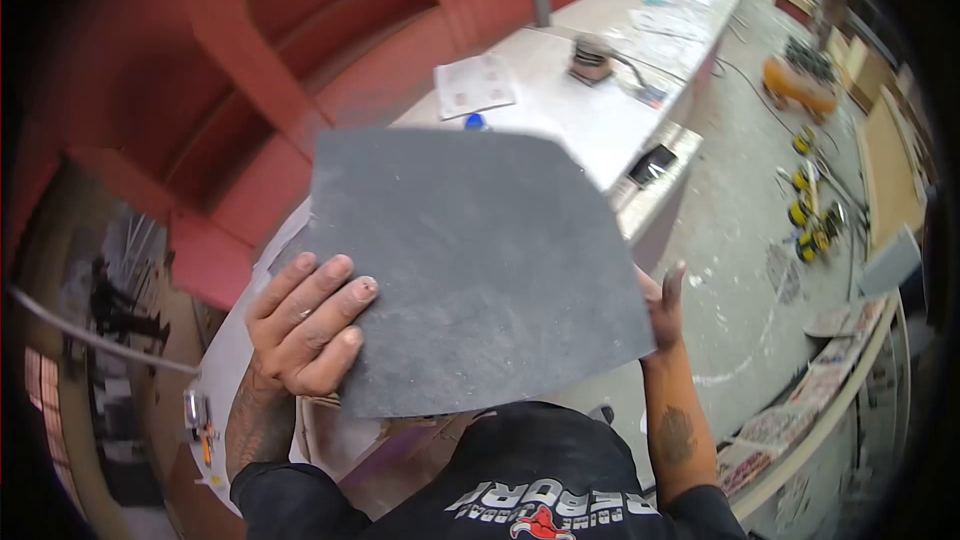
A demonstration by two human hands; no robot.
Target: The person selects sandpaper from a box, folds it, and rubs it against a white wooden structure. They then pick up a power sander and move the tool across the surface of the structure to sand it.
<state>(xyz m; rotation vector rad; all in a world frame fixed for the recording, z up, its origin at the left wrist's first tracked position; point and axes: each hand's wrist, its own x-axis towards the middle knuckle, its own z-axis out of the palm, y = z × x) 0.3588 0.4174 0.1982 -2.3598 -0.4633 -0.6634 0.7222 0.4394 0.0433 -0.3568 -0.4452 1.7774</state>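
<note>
A dark grey sheet (pixel 480 260) with one curved, cut-off corner is held up in front of my chest, above the white worktop. My left hand (pixel 308 322) grips its left edge, with the fingers spread over the face turned to me. At the right edge my right hand (pixel 665 308) holds the sheet; its thumb sticks up and most of its fingers are hidden behind the sheet. Just beyond the sheet's top edge a blue cap (pixel 476 122) shows, near a white paper (pixel 475 86).
A sander (pixel 591 60) and a phone (pixel 653 166) rest on the white worktop (pixel 560 120). Red curved shelving (pixel 350 50) stands at the left. An orange compressor (pixel 799 85) and yellow tools (pixel 815 220) are on the floor at right. A spray gun (pixel 197 415) is at lower left.
</note>
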